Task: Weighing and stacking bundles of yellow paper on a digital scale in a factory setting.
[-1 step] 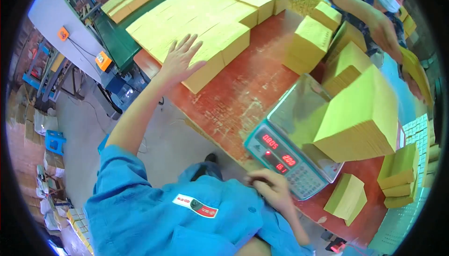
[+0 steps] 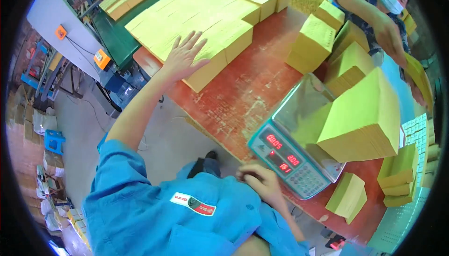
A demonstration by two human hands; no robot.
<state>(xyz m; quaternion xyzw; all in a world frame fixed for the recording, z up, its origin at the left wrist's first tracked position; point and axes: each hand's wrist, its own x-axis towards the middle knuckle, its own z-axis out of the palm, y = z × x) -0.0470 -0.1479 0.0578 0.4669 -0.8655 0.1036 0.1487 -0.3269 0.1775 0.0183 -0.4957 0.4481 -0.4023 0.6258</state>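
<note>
My left hand (image 2: pixel 186 60) lies with fingers spread on the near edge of a large block of yellow paper stacks (image 2: pixel 206 22). Close to my body, at the table's front edge, my right hand (image 2: pixel 261 181) is loosely curled, and nothing shows in it. Just right of it stands a digital scale (image 2: pixel 303 174) with lit red figures and a keypad. A tall stack of yellow paper sheets (image 2: pixel 362 115) rests on the scale's metal plate, touched by neither hand.
Opposite, a masked person (image 2: pixel 369 13) holds a thin yellow bundle (image 2: pixel 417 76). More yellow stacks (image 2: pixel 309 43) stand behind the scale; a small bundle (image 2: pixel 347 197) lies right of it. A green basket (image 2: pixel 397 221) adjoins the worn red table (image 2: pixel 229 101). A blue stool (image 2: pixel 54 142) stands far left.
My right hand has shifted slightly left, away from the scale and toward my body. The view has tilted a little. My left hand stays on the paper stacks.
</note>
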